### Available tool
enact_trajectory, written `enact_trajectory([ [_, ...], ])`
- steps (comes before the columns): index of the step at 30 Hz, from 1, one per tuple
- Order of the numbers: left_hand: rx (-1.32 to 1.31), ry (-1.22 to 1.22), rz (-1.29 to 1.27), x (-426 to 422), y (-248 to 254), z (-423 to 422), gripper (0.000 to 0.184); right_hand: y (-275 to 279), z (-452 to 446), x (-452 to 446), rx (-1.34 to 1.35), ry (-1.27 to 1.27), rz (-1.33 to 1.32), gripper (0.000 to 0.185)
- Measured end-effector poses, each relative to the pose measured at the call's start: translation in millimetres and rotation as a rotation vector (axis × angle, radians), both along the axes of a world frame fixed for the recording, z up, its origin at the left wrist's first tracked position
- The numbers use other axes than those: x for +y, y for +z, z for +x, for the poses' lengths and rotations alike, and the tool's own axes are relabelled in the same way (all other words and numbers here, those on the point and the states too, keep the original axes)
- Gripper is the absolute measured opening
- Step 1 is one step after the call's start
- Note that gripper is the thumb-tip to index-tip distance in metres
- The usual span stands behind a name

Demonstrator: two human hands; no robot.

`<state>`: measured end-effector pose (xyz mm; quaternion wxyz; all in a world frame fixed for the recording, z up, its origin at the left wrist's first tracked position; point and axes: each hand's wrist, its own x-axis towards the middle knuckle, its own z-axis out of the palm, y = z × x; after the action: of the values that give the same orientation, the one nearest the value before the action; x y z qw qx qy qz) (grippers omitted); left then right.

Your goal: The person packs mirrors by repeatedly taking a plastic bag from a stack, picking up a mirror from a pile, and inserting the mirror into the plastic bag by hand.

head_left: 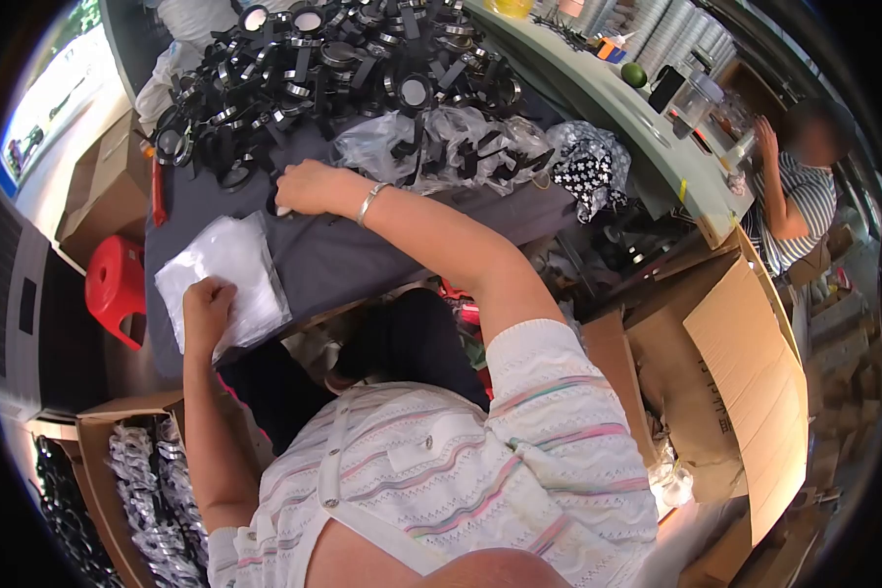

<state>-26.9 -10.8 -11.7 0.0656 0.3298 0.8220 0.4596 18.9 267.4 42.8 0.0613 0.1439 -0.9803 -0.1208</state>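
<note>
A stack of clear plastic bags (240,260) lies at the near left corner of the dark-covered table. My left hand (209,302) rests on it, thumb and fingers pinched together at the film of a bag. Farther along the table, my right hand (309,187), with a bracelet at the wrist, is closed with its fingers pointing down. A small dark and whitish bit shows under its fingertips, too hidden to name. Just beyond it spreads a large heap of watches (338,59) with round metal-rimmed cases and black straps.
Filled clear bags (461,147) and a patterned cloth (590,167) lie right of the heap. A red stool (116,289) stands left. Cartons (745,382) flank me on both sides. At the right bench (647,147) sits another person (794,201).
</note>
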Motion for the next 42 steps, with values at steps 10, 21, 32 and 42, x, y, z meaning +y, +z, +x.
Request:
enact_trajectory([
  [10, 0.031, 0.144, 0.044, 4, 8, 8, 0.024, 23, 21, -74, -0.005, -0.16, -0.149, 0.016],
  [21, -0.126, 0.056, 0.214, 7, 1, 1, 0.032, -24, 22, -29, 0.132, -0.087, -0.053, 0.02],
  [32, -0.142, -0.003, 0.226, 3, 8, -1, 0.015, 7, 24, -18, 0.214, -0.083, -0.154, 0.013],
  [42, -0.299, 0.061, 0.53, 15, 19, 0, 0.013, 35, 78, -93, -0.157, 0.164, -1.839, 0.024],
])
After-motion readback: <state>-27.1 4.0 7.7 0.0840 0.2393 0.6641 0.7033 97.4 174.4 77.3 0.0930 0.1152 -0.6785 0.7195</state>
